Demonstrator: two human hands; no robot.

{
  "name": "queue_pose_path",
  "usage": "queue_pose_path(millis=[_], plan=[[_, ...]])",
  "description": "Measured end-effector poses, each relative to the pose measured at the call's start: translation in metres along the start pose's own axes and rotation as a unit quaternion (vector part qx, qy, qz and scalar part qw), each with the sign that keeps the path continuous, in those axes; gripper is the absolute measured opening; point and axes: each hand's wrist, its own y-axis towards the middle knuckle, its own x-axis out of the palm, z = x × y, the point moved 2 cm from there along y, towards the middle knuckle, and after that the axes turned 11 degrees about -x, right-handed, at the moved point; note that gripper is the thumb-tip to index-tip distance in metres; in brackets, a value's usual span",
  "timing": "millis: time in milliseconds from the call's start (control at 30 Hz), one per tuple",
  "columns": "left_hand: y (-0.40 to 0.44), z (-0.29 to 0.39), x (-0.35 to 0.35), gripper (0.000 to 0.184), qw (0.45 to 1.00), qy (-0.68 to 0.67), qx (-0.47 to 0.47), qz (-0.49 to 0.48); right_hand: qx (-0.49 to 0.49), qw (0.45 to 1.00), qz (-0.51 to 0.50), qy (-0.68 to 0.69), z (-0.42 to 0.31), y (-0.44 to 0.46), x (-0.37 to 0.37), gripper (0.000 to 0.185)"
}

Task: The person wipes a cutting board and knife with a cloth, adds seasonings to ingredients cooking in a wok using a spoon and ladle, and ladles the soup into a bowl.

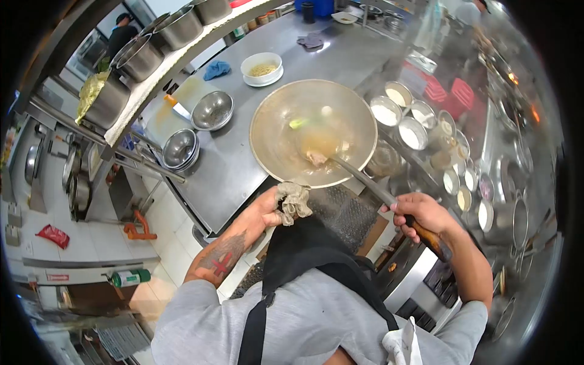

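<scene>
A large wok [274, 146] with steaming liquid and pieces of food stands in front of me. My left hand [272, 213] is wrapped round a crumpled beige cloth [294, 199] at the wok's near rim; whether it also grips a handle is hidden. In my right hand [420, 216] is the wooden handle of a long ladle [368, 181]. The ladle's shaft crosses the wok's right rim, and its head is in the cloudy liquid near a pale chunk of food [316, 159].
Metal bowls [212, 111], a knife [177, 107] and a white bowl of food [261, 67] sit on the steel counter [225, 176]. Several containers [412, 134] stand right of the wok. Overhead at left is a shelf with pots [140, 58]. A person [121, 35] is at the far left.
</scene>
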Motion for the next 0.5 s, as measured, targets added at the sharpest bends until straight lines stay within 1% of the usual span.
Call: queue_pose_path(millis=[33, 67, 133, 167, 200, 267, 300, 333, 400, 433, 467, 500], plan=[[0.004, 0.01, -0.002, 0.022, 0.998, -0.019, 0.03, 0.055, 0.0, 1.0, -0.009, -0.007, -0.018, 0.016, -0.005, 0.028], [0.005, 0.023, -0.003, 0.022, 0.997, -0.027, 0.039, 0.055, 0.004, 1.0, -0.017, -0.015, -0.035, 0.032, -0.008, 0.028], [-0.009, 0.054, 0.01, 0.021, 0.997, 0.001, 0.056, 0.059, -0.001, 0.999, -0.013, -0.031, -0.067, 0.063, -0.01, 0.027], [-0.005, 0.071, -0.005, 0.022, 0.997, 0.008, 0.07, 0.038, -0.014, 0.999, -0.032, -0.018, -0.079, 0.082, -0.014, 0.028], [-0.005, 0.089, -0.006, 0.022, 0.996, 0.004, 0.079, 0.035, -0.014, 0.999, -0.035, -0.026, -0.097, 0.098, -0.015, 0.028], [-0.009, 0.119, -0.009, 0.02, 0.988, 0.001, 0.129, 0.085, -0.05, 0.996, -0.045, -0.061, -0.133, 0.127, -0.013, 0.03], [-0.015, 0.136, -0.007, 0.017, 0.988, 0.027, 0.141, 0.06, -0.048, 0.997, -0.043, -0.047, -0.149, 0.142, -0.012, 0.033], [-0.019, 0.152, -0.006, 0.017, 0.987, 0.026, 0.145, 0.06, -0.049, 0.997, -0.048, -0.034, -0.164, 0.157, -0.014, 0.033], [-0.029, 0.179, -0.005, 0.016, 0.972, 0.02, 0.2, 0.119, -0.081, 0.994, -0.046, -0.052, -0.196, 0.181, -0.014, 0.033], [-0.035, 0.193, -0.006, 0.016, 0.978, 0.001, 0.187, 0.092, -0.095, 0.991, -0.05, -0.076, -0.214, 0.194, -0.014, 0.033], [-0.037, 0.204, -0.006, 0.016, 0.978, -0.006, 0.189, 0.092, -0.1, 0.991, -0.044, -0.076, -0.231, 0.204, -0.011, 0.034], [-0.041, 0.215, -0.005, 0.016, 0.969, -0.017, 0.224, 0.105, -0.109, 0.99, -0.051, -0.079, -0.246, 0.215, -0.014, 0.035]])
